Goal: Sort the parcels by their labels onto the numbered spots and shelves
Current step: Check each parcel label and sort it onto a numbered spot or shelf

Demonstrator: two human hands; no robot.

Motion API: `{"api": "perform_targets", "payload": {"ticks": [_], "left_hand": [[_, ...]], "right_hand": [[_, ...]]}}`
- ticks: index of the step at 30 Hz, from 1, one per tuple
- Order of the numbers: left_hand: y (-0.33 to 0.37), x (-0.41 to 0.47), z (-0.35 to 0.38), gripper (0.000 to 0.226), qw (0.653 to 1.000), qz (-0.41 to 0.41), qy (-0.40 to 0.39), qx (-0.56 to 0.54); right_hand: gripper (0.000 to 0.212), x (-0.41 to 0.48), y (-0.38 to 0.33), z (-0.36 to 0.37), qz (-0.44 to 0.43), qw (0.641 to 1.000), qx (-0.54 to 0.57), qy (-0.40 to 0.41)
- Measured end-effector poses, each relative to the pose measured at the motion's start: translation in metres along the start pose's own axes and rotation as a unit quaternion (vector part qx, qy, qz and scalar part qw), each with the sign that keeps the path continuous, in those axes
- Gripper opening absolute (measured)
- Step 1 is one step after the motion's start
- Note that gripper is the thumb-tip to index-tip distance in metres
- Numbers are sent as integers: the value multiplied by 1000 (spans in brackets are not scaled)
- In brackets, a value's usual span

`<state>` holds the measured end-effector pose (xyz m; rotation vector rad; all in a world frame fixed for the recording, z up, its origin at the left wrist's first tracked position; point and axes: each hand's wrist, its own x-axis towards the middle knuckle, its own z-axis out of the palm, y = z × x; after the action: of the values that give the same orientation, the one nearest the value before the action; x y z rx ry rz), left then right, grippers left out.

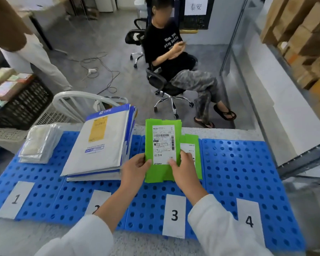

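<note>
Both hands are on the green parcel (pixel 160 173) now. The left hand (pixel 135 168) pinches its left edge with the thumb on the front, and the right hand (pixel 185 170) grips the right edge with the thumb pressed on the white label (pixel 163 145). The parcel sits over the blue mat (pixel 238 163) on the desk (pixel 26 235), beyond card 3 (pixel 174 215), and it overlaps a second green parcel (pixel 191 143). Whether its lower edge rests on the mat cannot be told.

This looks like the reading step. The person would do well to keep both thumbs off the print, hold the face flat to the eye, and check the code before picking a spot. The parcel then wants laying squarely on a pile, not sliding.

The green parcel is thin, flat and rectangular, a matt wrap with folded edges, and it is likely to flex if held by one corner. To the left is a stack of padded mailers (pixel 100 145), white with blue trim, thick and cushioned. Further left are clear plastic bags (pixel 39 143), glossy and slippery-looking. The mat is rigid plastic, punched with round holes. Card 1 (pixel 15 199) and card 4 (pixel 248 221) are plain paper slips.
</note>
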<state>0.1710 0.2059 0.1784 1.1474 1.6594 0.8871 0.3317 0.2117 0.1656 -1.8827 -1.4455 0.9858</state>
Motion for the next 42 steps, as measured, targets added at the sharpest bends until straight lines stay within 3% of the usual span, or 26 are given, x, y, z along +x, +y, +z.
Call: {"api": "perform_targets", "payload": {"ticks": [5,9,12,18,22,29,35,42], "left_hand": [[-13,27,18,19,999,-36,-7,15],[-30,49,26,19,997,-66,-18,40],[-34,60,30,17,994,-86,-21,62],[-40,68,34,23,992,-97,-14,81],[-38,63,34,30,990,-91,-14,108],[1,54,12,40,964,56,-76,249],[43,24,-17,54,852,219,-169,445],[106,-29,-61,55,781,399,-169,449]], "right_hand": [[49,31,12,7,33,998,-15,-43],[39,49,24,16,45,996,-36,-69],[46,55,30,24,67,993,-42,-85],[34,61,34,32,77,991,-50,-100],[48,54,34,23,66,986,-61,-142],[44,28,26,-13,33,988,-98,-113],[53,-14,-19,-59,-54,963,-255,-61],[50,-103,-72,-103,-39,951,-304,48]]}}
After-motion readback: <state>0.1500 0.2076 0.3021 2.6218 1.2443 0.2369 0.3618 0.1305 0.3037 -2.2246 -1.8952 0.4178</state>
